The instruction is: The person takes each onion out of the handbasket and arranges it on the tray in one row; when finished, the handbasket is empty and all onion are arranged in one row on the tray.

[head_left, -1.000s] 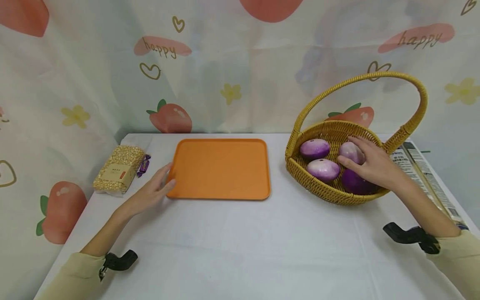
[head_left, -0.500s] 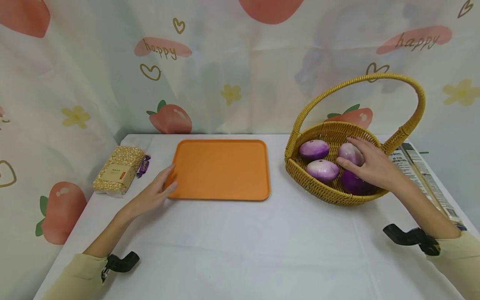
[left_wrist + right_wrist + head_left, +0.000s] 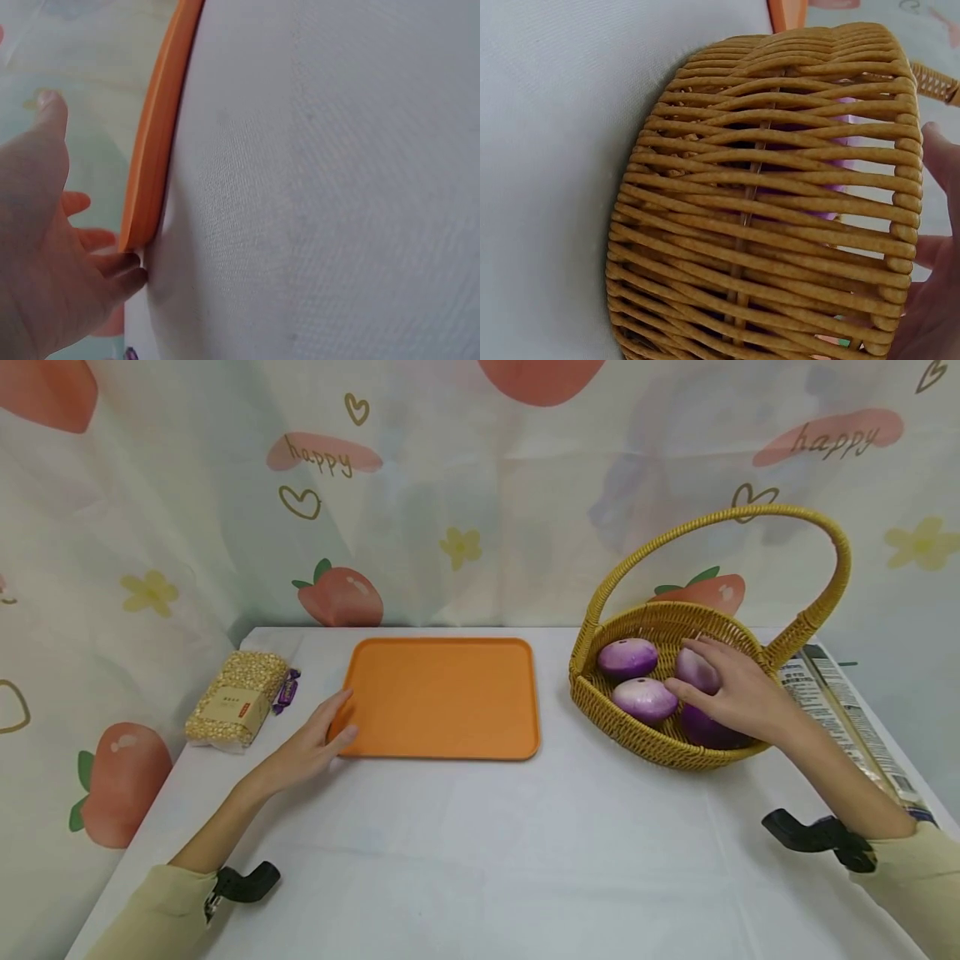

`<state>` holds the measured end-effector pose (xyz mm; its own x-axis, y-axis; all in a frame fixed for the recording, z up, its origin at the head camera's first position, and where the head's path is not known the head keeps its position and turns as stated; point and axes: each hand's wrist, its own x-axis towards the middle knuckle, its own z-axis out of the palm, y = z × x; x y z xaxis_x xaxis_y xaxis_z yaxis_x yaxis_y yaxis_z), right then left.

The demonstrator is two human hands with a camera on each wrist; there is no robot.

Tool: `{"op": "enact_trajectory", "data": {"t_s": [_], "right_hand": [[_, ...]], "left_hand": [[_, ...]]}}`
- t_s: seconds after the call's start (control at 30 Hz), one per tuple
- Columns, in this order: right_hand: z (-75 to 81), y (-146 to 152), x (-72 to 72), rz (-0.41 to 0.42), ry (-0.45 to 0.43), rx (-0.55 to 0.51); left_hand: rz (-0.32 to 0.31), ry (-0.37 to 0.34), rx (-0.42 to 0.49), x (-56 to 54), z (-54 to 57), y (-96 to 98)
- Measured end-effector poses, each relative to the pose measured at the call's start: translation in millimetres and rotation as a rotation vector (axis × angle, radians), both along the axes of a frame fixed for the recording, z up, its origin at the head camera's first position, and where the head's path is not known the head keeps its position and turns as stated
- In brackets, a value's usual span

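My right hand [image 3: 738, 693] reaches into a yellow wicker basket [image 3: 675, 756]. Its thumb and fingers hold a pale purple egg-shaped thing [image 3: 697, 670]. Beside that lie two purple-and-white ones [image 3: 628, 658] and a darker purple one [image 3: 708, 729], partly covered by the hand. In the right wrist view the basket's woven wall [image 3: 765, 195] hides most of the contents, and part of the hand shows past the rim. My left hand [image 3: 303, 752] is at the left edge of an orange tray [image 3: 442, 697], fingers loosely extended, fingertips right at the tray's corner in the left wrist view.
A bag of yellow grains [image 3: 238, 697] lies on the left of the white table [image 3: 480, 860], with a purple-wrapped candy [image 3: 287, 691] beside it. A printed packet [image 3: 855, 727] lies behind my right forearm. The basket's tall handle [image 3: 750, 512] arches over its contents. A patterned curtain [image 3: 525, 543] hangs behind.
My right hand has shifted slightly to the left in the basket, and the pale egg-shaped thing has moved and tilted with it. The left hand has edged slightly to the right over the tray's edge.
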<state>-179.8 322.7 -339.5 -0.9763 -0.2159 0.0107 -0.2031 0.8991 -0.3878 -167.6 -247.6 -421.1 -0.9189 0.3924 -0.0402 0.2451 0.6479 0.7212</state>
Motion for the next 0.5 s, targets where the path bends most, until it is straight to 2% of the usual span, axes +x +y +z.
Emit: {"op": "enact_trajectory", "data": {"t_s": [0.23, 0.5], "right_hand": [[1.3, -8, 1.3, -0.012, -0.037, 0.015], [-1.1, -12, 3.5, -0.006, -0.037, 0.030]], "left_hand": [[0.005, 0.002, -0.011, -0.4, -1.6, -1.1], [0.005, 0.007, -0.029, -1.2, -4.5, -2.3]]}}
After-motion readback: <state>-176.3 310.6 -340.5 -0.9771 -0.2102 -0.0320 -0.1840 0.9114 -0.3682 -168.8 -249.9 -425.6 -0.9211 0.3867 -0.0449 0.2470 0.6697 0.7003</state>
